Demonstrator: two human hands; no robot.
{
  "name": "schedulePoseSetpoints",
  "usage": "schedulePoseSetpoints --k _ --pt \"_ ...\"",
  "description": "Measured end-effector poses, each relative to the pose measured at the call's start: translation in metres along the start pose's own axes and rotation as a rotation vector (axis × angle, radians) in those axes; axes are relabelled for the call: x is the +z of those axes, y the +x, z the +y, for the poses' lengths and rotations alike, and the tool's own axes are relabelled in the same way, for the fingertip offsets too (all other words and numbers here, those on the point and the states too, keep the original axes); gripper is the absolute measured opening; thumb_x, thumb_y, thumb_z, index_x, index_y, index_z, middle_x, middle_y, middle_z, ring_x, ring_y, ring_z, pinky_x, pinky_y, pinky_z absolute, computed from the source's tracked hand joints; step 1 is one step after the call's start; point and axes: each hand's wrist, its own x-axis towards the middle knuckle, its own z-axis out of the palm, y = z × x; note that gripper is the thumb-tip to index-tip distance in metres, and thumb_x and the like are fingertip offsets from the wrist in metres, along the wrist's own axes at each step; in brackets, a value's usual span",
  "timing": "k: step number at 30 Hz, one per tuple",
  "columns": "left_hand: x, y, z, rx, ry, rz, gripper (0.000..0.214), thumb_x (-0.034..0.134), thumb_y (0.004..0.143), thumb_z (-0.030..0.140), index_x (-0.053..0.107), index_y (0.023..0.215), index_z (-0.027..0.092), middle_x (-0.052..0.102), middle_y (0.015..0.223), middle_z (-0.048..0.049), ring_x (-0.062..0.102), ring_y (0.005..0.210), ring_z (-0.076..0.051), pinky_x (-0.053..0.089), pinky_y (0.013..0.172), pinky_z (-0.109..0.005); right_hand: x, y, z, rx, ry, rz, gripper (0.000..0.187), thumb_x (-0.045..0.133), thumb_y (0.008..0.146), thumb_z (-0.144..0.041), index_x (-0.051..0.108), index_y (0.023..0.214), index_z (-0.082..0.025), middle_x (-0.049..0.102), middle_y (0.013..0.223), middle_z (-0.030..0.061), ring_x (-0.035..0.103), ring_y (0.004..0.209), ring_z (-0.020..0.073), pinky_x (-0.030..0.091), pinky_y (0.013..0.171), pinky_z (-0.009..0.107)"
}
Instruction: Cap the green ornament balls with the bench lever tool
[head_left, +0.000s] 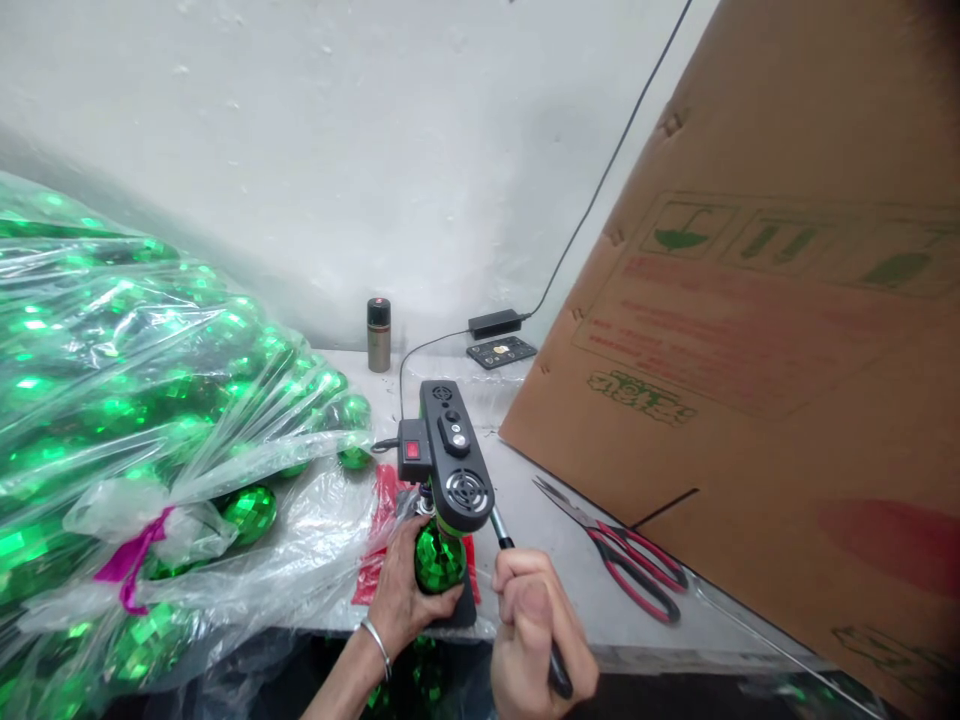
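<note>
A shiny green faceted ball [441,557] sits under the front end of a black bench device [455,455] with round vents and a red switch. Wrapped around the ball's left and lower side is my left hand [405,580], with a metal bangle at the wrist. My right hand [536,625] is closed in a fist around the black-gripped lever handle [559,668], whose metal rod runs up to the device's right side. Red plastic [384,520] lies under the device. How the ball meets the device's underside is hidden.
A large clear bag [187,350] of green balls, tied with a magenta ribbon [135,557], fills the left. Red-and-black scissors [622,560] lie to the right before a big cardboard box [750,350]. Behind are a spray can [379,335], power adapter [495,323] and phone [501,351].
</note>
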Motion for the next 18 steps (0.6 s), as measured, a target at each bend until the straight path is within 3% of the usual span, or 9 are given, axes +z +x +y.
schedulePoseSetpoints --k 18 --pt "-0.0005 -0.0004 0.0025 0.008 0.002 0.013 0.078 0.088 0.067 0.024 0.062 0.140 0.019 0.077 0.129 -0.0146 0.078 0.116 -0.039 0.065 0.106 -0.063 -0.0002 -0.0067 0.0092 -0.007 0.010 0.027 0.039 0.046 0.108 -0.008 0.049 0.072 -0.022 0.048 0.064 -0.0044 0.054 0.059 0.0115 0.038 0.057 0.029"
